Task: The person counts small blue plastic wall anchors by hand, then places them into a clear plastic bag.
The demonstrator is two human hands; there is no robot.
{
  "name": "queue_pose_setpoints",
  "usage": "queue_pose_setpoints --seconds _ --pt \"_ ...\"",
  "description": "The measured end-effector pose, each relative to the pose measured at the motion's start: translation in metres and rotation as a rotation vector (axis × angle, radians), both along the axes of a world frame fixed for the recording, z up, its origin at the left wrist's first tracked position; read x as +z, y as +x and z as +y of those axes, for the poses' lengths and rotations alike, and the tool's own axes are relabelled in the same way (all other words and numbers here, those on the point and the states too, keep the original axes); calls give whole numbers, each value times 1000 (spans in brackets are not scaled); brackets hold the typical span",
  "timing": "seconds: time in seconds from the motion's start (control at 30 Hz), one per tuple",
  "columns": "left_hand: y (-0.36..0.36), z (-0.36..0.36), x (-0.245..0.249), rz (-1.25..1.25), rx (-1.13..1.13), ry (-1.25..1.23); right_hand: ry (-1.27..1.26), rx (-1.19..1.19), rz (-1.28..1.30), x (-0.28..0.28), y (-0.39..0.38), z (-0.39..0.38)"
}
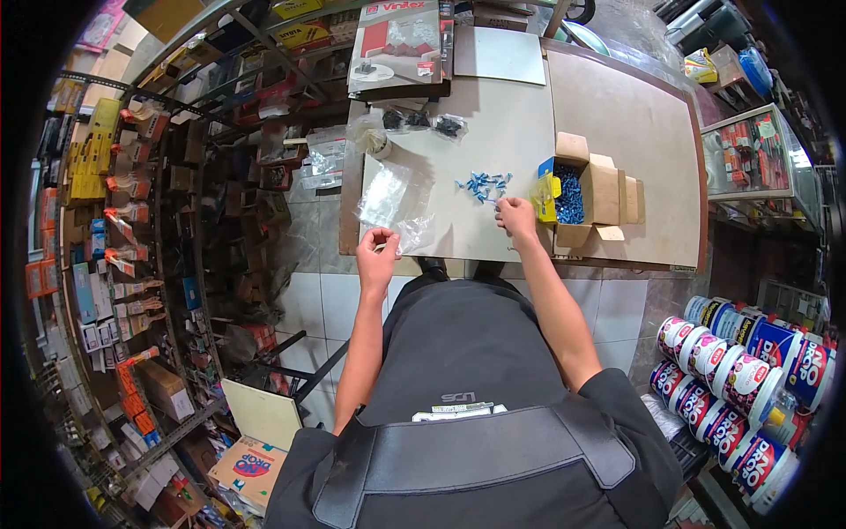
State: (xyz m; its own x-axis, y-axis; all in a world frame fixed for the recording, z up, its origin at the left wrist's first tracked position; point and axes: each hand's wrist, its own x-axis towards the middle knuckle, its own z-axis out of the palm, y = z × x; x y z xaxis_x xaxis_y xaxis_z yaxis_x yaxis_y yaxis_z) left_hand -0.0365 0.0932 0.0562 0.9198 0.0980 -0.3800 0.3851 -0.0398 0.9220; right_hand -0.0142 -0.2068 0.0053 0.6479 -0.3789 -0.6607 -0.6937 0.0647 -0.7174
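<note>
Bagging step, it seems: left hand point(377, 254) grip holds the clear bag point(398, 204), right hand point(515, 214) grip pinched shut at the blue plugs point(485, 185); next needs the bag mouth open.

A hardware shop is indicated: racks point(132, 220) crammed with packaged small goods are seen left of the left hand point(377, 251), stacked labelled tubs point(749, 370) right of the right hand point(515, 216), boxed wares point(397, 44) beyond both.

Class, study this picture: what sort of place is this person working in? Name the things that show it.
Probably a hardware shop: shelves crammed with packaged goods, stacked labelled tubs, and a cardboard box of small blue parts on the table by the right hand.
</note>
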Motion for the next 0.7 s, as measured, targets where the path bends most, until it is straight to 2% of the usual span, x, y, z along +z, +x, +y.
queue_pose_setpoints --seconds 0.1,0.17,0.3,0.43,0.5,0.53,0.6,0.63,0.67,0.7 --pt "-3 2 1 -2 22 -2 66 -78 -41 -19 8 5" --pt "-4 2 1 17 35 -6 202 -197 -91 -23 11 6" --pt "-4 3 -2 16 42 4 335 -316 -175 -7 7 5" --pt "-2 5 -2 11 50 9 -20 -251 -457 30 -7 -18" --pt "-1 5 -3 10 45 13 -313 -362 -526 44 -8 -36" --pt "-1 5 -2 20 38 17 -314 -364 -524 39 -7 -50" --pt "0 4 -2 29 21 19 -802 -249 -597 32 -3 -82" --pt "1 3 -2 26 12 18 -744 -84 -470 34 -5 -96" --pt "1 2 -3 21 4 18 -747 -91 -469 23 -6 -111" --pt "2 1 -1 20 -2 17 -921 175 -445 -4 -9 -126"
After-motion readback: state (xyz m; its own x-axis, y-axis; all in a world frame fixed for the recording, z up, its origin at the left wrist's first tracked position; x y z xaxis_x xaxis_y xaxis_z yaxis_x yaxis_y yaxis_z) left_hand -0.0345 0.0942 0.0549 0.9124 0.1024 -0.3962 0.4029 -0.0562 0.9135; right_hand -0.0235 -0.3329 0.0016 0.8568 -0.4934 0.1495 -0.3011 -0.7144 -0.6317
